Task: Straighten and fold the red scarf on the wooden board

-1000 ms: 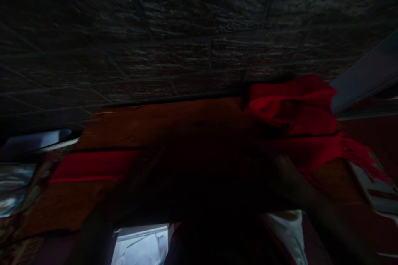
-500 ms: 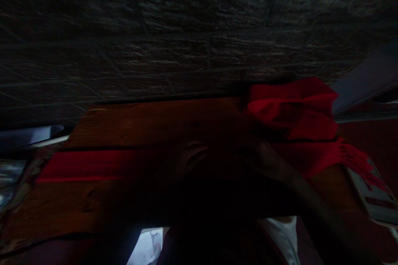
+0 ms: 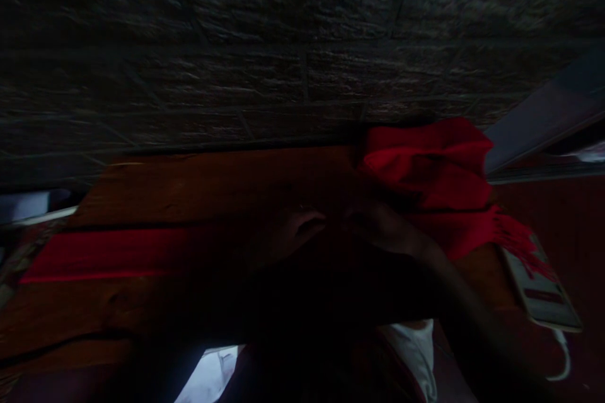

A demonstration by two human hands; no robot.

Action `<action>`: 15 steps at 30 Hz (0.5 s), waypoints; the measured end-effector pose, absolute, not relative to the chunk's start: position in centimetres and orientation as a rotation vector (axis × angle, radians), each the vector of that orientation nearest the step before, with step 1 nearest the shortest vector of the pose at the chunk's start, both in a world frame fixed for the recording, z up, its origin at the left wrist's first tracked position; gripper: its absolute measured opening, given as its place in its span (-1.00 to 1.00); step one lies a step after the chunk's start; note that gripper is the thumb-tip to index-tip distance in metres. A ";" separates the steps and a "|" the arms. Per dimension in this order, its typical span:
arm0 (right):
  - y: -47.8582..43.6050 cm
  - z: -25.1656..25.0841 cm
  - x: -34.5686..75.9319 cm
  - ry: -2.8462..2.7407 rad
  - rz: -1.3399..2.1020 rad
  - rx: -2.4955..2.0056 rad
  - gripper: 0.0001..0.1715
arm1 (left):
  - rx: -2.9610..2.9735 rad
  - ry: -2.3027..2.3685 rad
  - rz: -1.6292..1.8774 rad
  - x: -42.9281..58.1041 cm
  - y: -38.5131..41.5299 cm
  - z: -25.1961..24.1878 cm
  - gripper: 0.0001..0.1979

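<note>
The scene is very dark. A red scarf (image 3: 435,170) lies bunched at the back right of a wooden table (image 3: 212,182), and a flat stretch of the same red cloth (image 3: 108,255) runs to the left. My left hand (image 3: 290,236) and my right hand (image 3: 382,230) rest close together on the table's middle, over the darkened part of the cloth. Both hands look curled, but shadow hides the fingers. The right hand sits just beside the bunched scarf and its fringe (image 3: 515,242).
A dark brick-patterned wall (image 3: 283,44) rises right behind the table. A phone (image 3: 541,293) with a white cable (image 3: 562,359) lies at the table's right edge. A pale slanted board (image 3: 543,119) leans at the far right. White fabric (image 3: 411,352) shows below the table's front edge.
Both hands have come up out of the shadow to the middle of the table and drawn closer together. The view has shifted a little, sliding everything leftward.
</note>
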State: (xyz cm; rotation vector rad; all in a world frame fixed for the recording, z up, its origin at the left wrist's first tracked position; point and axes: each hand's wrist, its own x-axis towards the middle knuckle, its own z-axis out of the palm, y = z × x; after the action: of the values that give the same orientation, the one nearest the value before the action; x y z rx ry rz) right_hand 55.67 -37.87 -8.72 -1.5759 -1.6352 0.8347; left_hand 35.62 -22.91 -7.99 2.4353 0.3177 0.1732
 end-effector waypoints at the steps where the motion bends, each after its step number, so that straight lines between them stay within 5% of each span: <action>1: -37.8 -8.7 55.6 -1.618 0.809 -1.549 -0.84 | 2.425 0.337 0.181 35.7 -22.9 -8.2 -0.77; 15: -37.5 -11.4 55.4 -1.324 1.010 -1.408 -0.79 | 2.358 0.527 0.167 36.3 -22.6 -9.4 -0.69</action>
State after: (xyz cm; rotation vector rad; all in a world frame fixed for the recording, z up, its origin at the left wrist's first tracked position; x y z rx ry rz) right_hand 55.39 -37.47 -11.42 -1.4082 -1.3237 1.0096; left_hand 36.27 -22.60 -9.38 2.3581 0.5275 0.1673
